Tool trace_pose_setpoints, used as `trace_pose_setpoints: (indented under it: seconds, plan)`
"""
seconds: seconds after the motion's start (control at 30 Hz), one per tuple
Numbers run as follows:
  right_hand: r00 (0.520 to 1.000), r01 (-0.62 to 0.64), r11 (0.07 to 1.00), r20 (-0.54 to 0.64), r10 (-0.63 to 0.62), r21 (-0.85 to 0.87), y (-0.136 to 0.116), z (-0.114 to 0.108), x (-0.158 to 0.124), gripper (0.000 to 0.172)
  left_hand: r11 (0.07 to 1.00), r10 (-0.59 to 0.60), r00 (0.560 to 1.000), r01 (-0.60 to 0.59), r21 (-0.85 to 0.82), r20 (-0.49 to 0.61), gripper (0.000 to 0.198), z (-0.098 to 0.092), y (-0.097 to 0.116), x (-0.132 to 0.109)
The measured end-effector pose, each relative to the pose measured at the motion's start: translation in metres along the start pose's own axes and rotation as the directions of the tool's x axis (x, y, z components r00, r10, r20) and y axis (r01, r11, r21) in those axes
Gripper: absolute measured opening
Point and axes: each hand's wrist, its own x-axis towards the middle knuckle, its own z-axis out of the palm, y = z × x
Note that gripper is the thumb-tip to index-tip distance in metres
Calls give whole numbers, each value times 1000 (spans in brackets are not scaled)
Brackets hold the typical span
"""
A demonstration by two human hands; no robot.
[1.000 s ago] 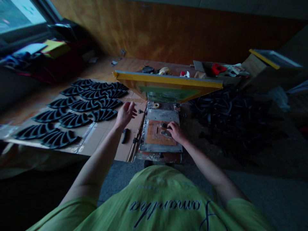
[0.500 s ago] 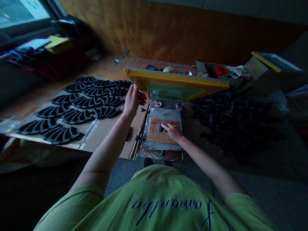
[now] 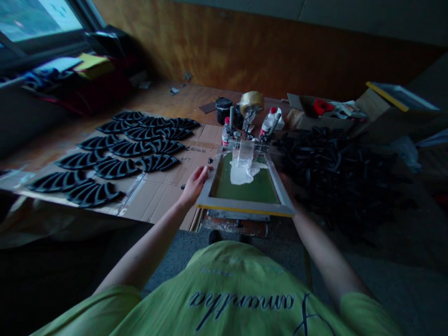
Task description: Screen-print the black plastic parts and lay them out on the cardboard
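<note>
Screen-printing frame [image 3: 241,204], white ink [image 3: 240,176] toward its far edge
Left hand [image 3: 196,183] half-curled at left edge; right hand [image 3: 289,190] mostly hidden, right edge; grips unclear.

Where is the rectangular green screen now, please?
In the head view, the grey-framed green screen is near centre, between left hand and right hand, in front of two red-capped plastic bottles.

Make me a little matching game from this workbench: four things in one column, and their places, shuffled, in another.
Things:
1. White smear
2. Black fan-shaped pieces
3. Person's left hand
4. Jumbled black heap

Places:
A. At the left side of the frame
B. In rows on cardboard
C. To the right of the frame
D. On the green screen

Pairs: 1-D, 2-B, 3-A, 4-C
</note>
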Motion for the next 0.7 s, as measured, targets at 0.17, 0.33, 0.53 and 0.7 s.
trace_pose_setpoints:
  seconds: [0.17,0.33,0.53,0.7]
  plan:
    - [975,-31,994,-221,7,-106,-24,-15,46,51,970,-242,970,242,3,19,82,1,-73,-11]
    - [985,162,955,95,-142,-248,-80,20,71,32,959,-264,964,260,116,24,75,-4,-107,3]
    - [909,368,894,304,-286,-257,-83,31,20,11,935,-301,951,279,219,75,70,-11,-116,9]
    - [762,581,806,420,-493,-110,-74,12,8,11,945,-275,958,254,206,79,70,-9,-110,6]
